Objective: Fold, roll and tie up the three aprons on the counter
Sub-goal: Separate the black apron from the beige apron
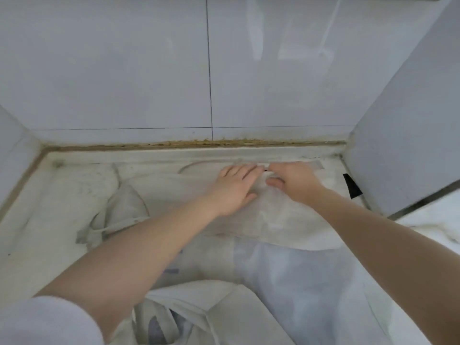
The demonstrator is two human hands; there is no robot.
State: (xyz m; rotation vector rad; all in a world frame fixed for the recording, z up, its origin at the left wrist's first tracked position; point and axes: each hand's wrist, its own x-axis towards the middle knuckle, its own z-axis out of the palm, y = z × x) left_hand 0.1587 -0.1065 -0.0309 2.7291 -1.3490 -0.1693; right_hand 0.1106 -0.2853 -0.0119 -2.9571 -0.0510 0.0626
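A pale white apron (273,220) lies spread on the counter, its far part near the back wall. My left hand (234,188) lies flat on it with straight fingers. My right hand (291,180) is beside it at the apron's far edge; its fingertips meet the left hand's, and whether they pinch the cloth I cannot tell. A thin strap (199,164) loops along the back edge. A second apron (119,215) lies crumpled at the left with its strap trailing. More white cloth (224,312) is bunched at the near edge.
The white counter (62,195) is boxed in by glossy tiled walls (149,70) at the back and both sides. A black tag or tape piece (351,185) sits at the right by the side wall (403,145).
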